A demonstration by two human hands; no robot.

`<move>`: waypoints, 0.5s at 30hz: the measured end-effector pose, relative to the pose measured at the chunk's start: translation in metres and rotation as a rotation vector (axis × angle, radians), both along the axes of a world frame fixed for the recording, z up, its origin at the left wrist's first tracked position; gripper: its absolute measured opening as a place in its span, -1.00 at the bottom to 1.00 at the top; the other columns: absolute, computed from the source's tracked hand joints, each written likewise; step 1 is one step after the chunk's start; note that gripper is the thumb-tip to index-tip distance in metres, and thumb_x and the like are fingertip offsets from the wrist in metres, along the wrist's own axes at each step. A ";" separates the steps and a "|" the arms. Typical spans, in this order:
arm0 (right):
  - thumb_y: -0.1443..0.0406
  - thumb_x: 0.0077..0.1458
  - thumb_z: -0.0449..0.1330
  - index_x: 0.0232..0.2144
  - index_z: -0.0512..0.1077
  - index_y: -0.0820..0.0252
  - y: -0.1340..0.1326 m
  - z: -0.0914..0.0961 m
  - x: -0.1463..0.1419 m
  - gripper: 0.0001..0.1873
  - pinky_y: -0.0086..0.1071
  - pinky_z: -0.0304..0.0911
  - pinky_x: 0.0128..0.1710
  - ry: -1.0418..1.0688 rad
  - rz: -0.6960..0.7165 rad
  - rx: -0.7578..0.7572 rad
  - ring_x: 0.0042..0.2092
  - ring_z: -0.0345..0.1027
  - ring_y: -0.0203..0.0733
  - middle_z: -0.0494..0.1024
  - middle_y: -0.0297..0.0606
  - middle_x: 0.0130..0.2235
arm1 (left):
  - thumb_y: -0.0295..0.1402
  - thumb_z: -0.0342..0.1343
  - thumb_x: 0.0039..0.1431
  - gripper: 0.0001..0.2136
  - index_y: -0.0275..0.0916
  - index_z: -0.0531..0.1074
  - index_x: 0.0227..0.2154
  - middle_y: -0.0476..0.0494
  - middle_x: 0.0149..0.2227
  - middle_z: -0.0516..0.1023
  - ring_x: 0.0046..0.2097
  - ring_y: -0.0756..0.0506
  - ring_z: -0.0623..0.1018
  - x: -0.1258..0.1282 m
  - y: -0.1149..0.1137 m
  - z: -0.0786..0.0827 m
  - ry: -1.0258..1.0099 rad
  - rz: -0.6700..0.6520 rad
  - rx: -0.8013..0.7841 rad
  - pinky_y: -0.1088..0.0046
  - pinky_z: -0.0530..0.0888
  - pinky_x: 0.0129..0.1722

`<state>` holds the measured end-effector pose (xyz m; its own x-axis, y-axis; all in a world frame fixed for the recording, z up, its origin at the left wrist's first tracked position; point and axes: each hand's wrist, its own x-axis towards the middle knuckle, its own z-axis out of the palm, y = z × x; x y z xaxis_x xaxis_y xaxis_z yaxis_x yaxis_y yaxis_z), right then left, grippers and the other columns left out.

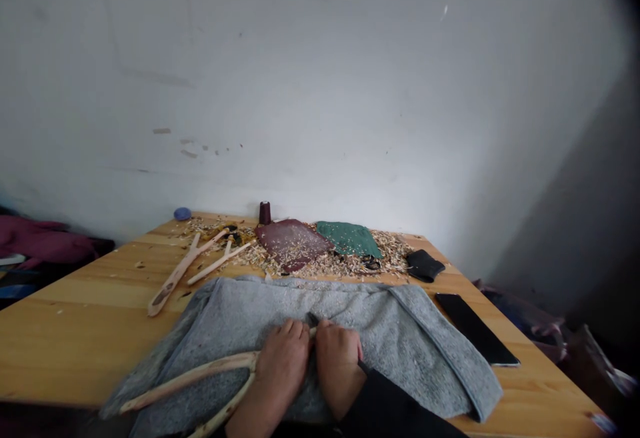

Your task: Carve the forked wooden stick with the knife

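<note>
Gripping a pale forked wooden stick (193, 377), the left hand (283, 365) was closed tight around the spot where the two arms of the fork met. The stick lay on a fuzzy grey cloth (400, 345), and its arms pointed out to 7 o'clock. The right hand (340, 368) was curled up just beside the left hand, with a black sleeve (390, 411) on its arm. I could not tell if it held the stick too. A tiny dark tip showed between the hands, but it was too small to tell what it was.

The grey cloth lay on a yellow wooden table (75, 331). At 11 o'clock were two more pale forked sticks (175, 273). At 12 o'clock, a big pile of wood shavings (360, 256) lay around a dark red sheet of sandpaper (290, 243) and a green sheet of sandpaper (347, 238). A black pouch (425, 266) and a flat black phone (475, 328) sat at 2 o'clock.
</note>
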<state>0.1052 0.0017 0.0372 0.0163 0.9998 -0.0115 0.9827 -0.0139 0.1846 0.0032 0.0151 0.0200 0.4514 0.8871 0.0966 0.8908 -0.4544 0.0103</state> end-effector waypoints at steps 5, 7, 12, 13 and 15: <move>0.57 0.15 -0.05 -0.22 0.48 0.26 0.000 0.002 0.017 -0.65 -0.25 0.43 -0.35 0.037 0.073 0.017 -0.28 0.53 -0.08 0.58 -0.11 -0.32 | -0.42 -0.11 0.31 -0.74 -0.26 0.49 -0.16 -0.20 -0.17 0.55 -0.07 -0.21 0.49 0.002 -0.003 0.001 -0.042 0.049 -0.001 0.24 0.39 -0.13; 0.54 0.17 -0.04 -0.19 0.47 0.21 -0.005 0.001 0.032 -0.66 -0.26 0.40 -0.26 0.066 0.120 0.064 -0.21 0.52 -0.08 0.59 -0.11 -0.27 | -0.36 -0.09 0.32 -0.75 -0.26 0.50 -0.17 -0.20 -0.18 0.55 -0.08 -0.22 0.49 0.004 -0.004 0.000 -0.069 0.063 0.008 0.23 0.40 -0.13; 0.40 0.25 -0.04 -0.16 0.43 0.19 -0.012 -0.003 0.066 -0.74 -0.28 0.35 -0.37 0.161 0.110 0.038 -0.30 0.54 0.00 0.61 -0.13 -0.36 | -0.34 -0.05 0.31 -0.78 -0.25 0.49 -0.18 -0.18 -0.17 0.55 -0.08 -0.22 0.49 0.004 -0.005 -0.002 -0.097 0.066 0.025 0.21 0.39 -0.12; 0.36 0.26 -0.03 -0.16 0.43 0.19 -0.012 -0.002 0.068 -0.75 -0.29 0.34 -0.39 0.176 0.114 0.030 -0.31 0.55 0.01 0.62 -0.12 -0.37 | -0.34 -0.05 0.31 -0.78 -0.25 0.49 -0.17 -0.18 -0.17 0.55 -0.08 -0.21 0.48 0.003 -0.005 -0.001 -0.093 0.065 0.027 0.23 0.38 -0.12; 0.33 0.26 -0.02 -0.18 0.44 0.19 -0.013 -0.001 0.069 -0.76 -0.30 0.32 -0.41 0.187 0.126 0.036 -0.31 0.55 0.02 0.62 -0.11 -0.37 | -0.35 -0.05 0.31 -0.78 -0.25 0.49 -0.17 -0.18 -0.18 0.54 -0.09 -0.20 0.48 0.002 -0.006 -0.001 -0.082 0.060 0.033 0.25 0.37 -0.13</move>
